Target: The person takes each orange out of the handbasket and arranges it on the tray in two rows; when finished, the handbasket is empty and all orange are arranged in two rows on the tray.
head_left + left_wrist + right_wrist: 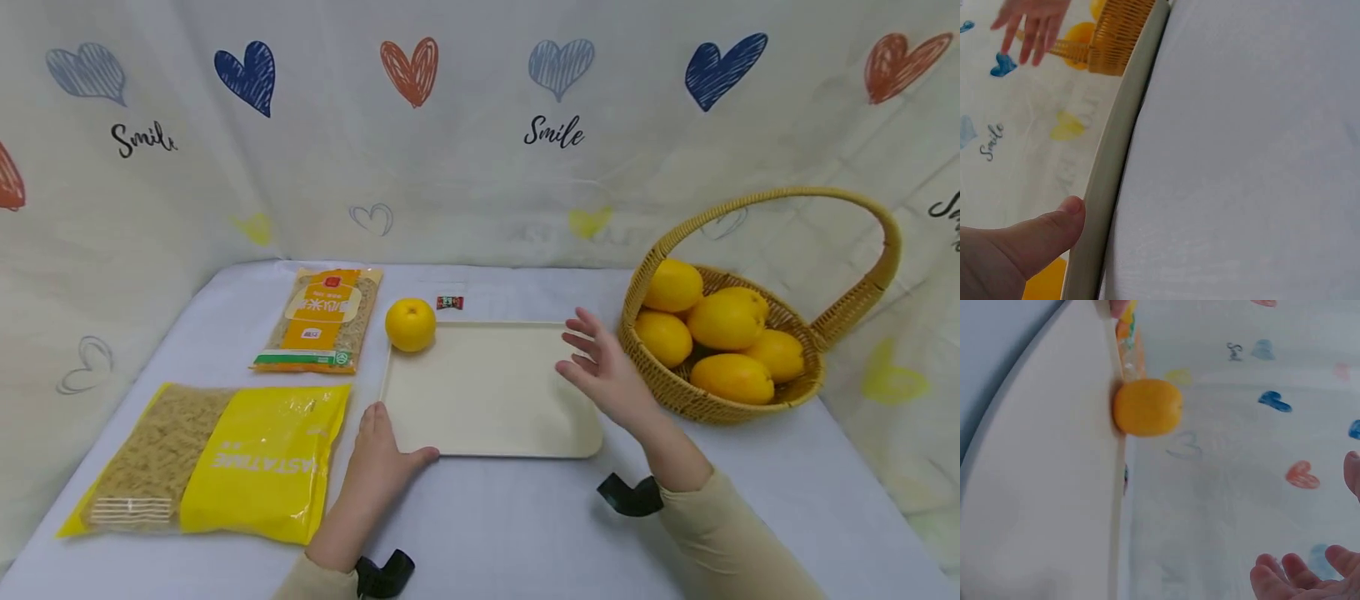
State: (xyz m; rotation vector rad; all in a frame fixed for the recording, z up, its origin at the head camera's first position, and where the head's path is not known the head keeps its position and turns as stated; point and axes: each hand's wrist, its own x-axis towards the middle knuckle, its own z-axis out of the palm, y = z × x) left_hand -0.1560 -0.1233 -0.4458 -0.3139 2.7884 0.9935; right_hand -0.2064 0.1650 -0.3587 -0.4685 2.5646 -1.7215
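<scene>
A shallow cream tray [487, 392] lies in the middle of the table. My left hand [378, 454] is at its front left corner, fingers straight along the left side and thumb at the front edge. In the left wrist view the thumb [1047, 234] touches the tray's rim [1113, 150]. My right hand [603, 371] hovers over the tray's right side, fingers spread and holding nothing. One round orange [410, 325] sits in the tray's back left corner; in the right wrist view the same orange [1147, 407] is against the far rim.
A wicker basket [708, 408] with a tall handle holds several yellow fruits [727, 318] at the right. A yellow pasta bag [255, 467] and a grain bag [318, 321] lie to the left. Behind the tray is a small red-and-dark wrapped candy [450, 302].
</scene>
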